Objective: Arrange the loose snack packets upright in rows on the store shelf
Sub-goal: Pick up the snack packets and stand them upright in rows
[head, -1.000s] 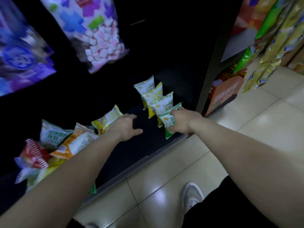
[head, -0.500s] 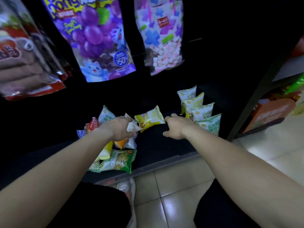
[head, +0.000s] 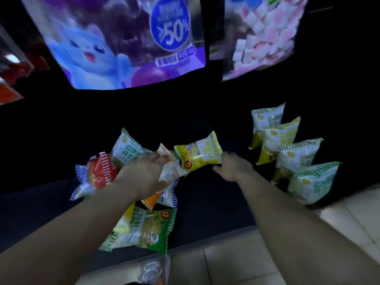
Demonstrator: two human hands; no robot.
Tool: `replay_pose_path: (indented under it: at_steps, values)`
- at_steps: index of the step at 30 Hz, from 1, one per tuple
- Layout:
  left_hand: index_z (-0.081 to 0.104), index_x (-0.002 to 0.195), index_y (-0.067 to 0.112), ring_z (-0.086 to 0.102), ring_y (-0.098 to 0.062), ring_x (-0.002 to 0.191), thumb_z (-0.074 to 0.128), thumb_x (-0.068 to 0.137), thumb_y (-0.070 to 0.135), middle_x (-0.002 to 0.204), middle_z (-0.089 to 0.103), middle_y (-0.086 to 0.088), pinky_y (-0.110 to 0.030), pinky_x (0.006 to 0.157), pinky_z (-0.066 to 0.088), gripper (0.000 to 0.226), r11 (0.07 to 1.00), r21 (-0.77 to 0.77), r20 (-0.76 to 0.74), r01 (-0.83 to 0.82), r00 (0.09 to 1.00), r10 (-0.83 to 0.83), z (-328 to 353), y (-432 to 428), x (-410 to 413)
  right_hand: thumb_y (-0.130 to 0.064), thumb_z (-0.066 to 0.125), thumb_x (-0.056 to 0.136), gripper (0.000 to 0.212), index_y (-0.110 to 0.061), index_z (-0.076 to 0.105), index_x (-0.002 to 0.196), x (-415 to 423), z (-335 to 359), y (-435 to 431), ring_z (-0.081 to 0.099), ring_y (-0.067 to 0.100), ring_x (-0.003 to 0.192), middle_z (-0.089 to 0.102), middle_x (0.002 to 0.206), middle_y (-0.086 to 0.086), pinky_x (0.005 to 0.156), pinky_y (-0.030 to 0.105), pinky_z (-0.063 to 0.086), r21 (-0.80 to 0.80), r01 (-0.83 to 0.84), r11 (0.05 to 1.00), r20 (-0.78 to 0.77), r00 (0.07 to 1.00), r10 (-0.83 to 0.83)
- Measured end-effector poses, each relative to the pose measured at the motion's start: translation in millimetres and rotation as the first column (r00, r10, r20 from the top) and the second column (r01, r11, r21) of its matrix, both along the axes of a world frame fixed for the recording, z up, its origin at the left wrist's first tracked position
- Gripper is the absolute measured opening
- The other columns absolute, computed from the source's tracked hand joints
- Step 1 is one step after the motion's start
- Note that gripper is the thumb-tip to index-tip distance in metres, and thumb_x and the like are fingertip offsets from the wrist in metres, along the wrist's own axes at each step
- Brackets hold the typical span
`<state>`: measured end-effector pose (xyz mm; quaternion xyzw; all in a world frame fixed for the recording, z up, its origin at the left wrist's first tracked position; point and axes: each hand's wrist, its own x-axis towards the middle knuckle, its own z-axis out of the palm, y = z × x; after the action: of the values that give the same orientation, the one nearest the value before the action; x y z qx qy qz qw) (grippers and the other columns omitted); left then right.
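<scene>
Loose snack packets lie in a heap (head: 144,229) on the dark bottom shelf (head: 205,202). Among them are a red one (head: 101,171), a green-striped white one (head: 127,149) and a green one at the front. My left hand (head: 144,173) is closed on a white and orange packet (head: 170,172) at the top of the heap. A yellow packet (head: 198,154) lies tilted between my hands. My right hand (head: 234,168) touches its right end with curled fingers. Whether it grips the packet is unclear. At the right, several packets stand upright in a row (head: 287,149).
Large hanging bags fill the space above the shelf: a purple one with a blue cartoon cat (head: 123,42), a marshmallow bag (head: 263,33), a red one at the far left (head: 12,77). Tiled floor (head: 236,260) lies in front of the shelf edge.
My view swung left and came closer. The right hand left the upright row and reached the yellow packet. The left hand closed on the white and orange packet in the heap.
</scene>
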<state>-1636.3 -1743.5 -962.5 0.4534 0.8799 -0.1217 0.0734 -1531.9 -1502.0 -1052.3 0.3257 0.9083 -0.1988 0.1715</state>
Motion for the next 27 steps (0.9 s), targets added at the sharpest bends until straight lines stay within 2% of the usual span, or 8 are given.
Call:
replay_pose_path:
  at_steps: [4, 7, 11, 13, 16, 20, 23, 27]
  values:
    - [0.009, 0.156, 0.027, 0.025, -0.024, 0.145, 0.047, 0.092, 0.062, 0.160, 0.023, 0.000, -0.042, 0.109, 0.038, 0.082, 0.997, 0.050, 0.093, -0.059, 0.994, 0.054, -26.4, -2.8, -13.9, -0.068, 0.045, 0.092, 0.086, -0.008, 0.027, 0.150, -37.9, -45.5, 8.0, 0.043, 0.040, 0.131, 0.037, 0.149, 0.018, 0.098, 0.047, 0.042, -0.083, 0.210, 0.974, -0.026, 0.977, -0.212]
    - [0.011, 0.156, 0.027, 0.026, -0.024, 0.143, 0.049, 0.092, 0.061, 0.158, 0.024, 0.001, -0.042, 0.109, 0.038, 0.082, 0.995, 0.064, 0.165, -0.082, 0.984, 0.070, -40.1, -3.9, -18.2, -0.073, 0.045, 0.089, 0.098, -0.006, 0.018, 0.154, -60.3, -62.6, 11.9, 0.040, 0.041, 0.133, 0.036, 0.151, 0.019, 0.102, 0.048, 0.040, -0.158, 0.254, 0.954, -0.083, 0.960, -0.269]
    - [0.011, 0.156, 0.027, 0.028, -0.022, 0.140, 0.050, 0.092, 0.060, 0.155, 0.028, 0.002, -0.039, 0.109, 0.037, 0.082, 0.995, 0.063, 0.193, -0.079, 0.979, 0.065, -46.3, -5.5, -15.7, -0.079, 0.065, 0.070, 0.111, -0.005, 0.033, 0.146, -62.2, -72.1, 17.7, 0.046, 0.036, 0.130, 0.043, 0.143, 0.016, 0.096, 0.044, 0.045, -0.190, 0.331, 0.924, -0.177, 0.914, -0.364]
    - [0.012, 0.155, 0.027, 0.029, -0.021, 0.139, 0.051, 0.092, 0.059, 0.155, 0.028, 0.003, -0.037, 0.109, 0.037, 0.081, 0.994, 0.069, 0.191, -0.084, 0.979, 0.070, -43.9, -5.1, -14.3, -0.077, 0.073, 0.063, 0.109, -0.009, 0.041, 0.141, -56.8, -70.7, 17.8, 0.049, 0.034, 0.125, 0.044, 0.139, 0.014, 0.092, 0.042, 0.048, -0.226, 0.330, 0.916, -0.197, 0.906, -0.375]
    - [0.013, 0.155, 0.026, 0.030, -0.022, 0.139, 0.051, 0.092, 0.058, 0.154, 0.029, 0.003, -0.038, 0.108, 0.038, 0.080, 0.994, 0.081, 0.162, -0.068, 0.985, 0.054, -35.3, -3.5, -10.4, -0.070, 0.080, 0.059, 0.106, -0.013, 0.037, 0.137, -48.7, -60.9, 12.5, 0.055, 0.032, 0.117, 0.048, 0.133, 0.010, 0.088, 0.042, 0.051, -0.272, 0.316, 0.909, -0.254, 0.887, -0.385]
    - [0.015, 0.155, 0.026, 0.029, -0.024, 0.141, 0.051, 0.093, 0.054, 0.154, 0.030, 0.001, -0.041, 0.110, 0.037, 0.077, 0.996, 0.084, 0.130, -0.038, 0.991, 0.027, -23.2, -1.3, -2.6, -0.062, 0.083, 0.059, 0.097, -0.016, 0.033, 0.127, -31.1, -25.4, 4.4, 0.063, 0.027, 0.103, 0.060, 0.116, 0.003, 0.071, 0.035, 0.047, -0.072, 0.208, 0.976, -0.221, 0.951, -0.219]
    - [0.014, 0.155, 0.025, 0.027, -0.024, 0.143, 0.052, 0.094, 0.053, 0.155, 0.029, 0.000, -0.041, 0.111, 0.036, 0.077, 0.991, 0.134, 0.143, -0.029, 0.990, 0.010, -4.2, 0.2, 11.9, -0.061, 0.084, 0.059, 0.097, -0.019, 0.033, 0.131, -1.0, 24.6, 5.8, 0.061, 0.025, 0.101, 0.058, 0.116, 0.002, 0.071, 0.035, 0.048, 0.057, 0.008, 0.998, -0.140, 0.990, 0.000]
    - [0.017, 0.155, 0.025, 0.029, -0.024, 0.143, 0.058, 0.091, 0.054, 0.157, 0.028, -0.001, -0.039, 0.109, 0.038, 0.081, 0.955, 0.281, 0.252, -0.100, 0.967, 0.027, 25.2, 11.4, 32.7, -0.061, 0.085, 0.057, 0.091, -0.024, 0.039, 0.127, 53.7, 107.8, 7.7, 0.056, 0.020, 0.099, 0.053, 0.108, -0.005, 0.071, 0.035, 0.046, 0.157, -0.252, 0.955, -0.012, 0.966, 0.257]
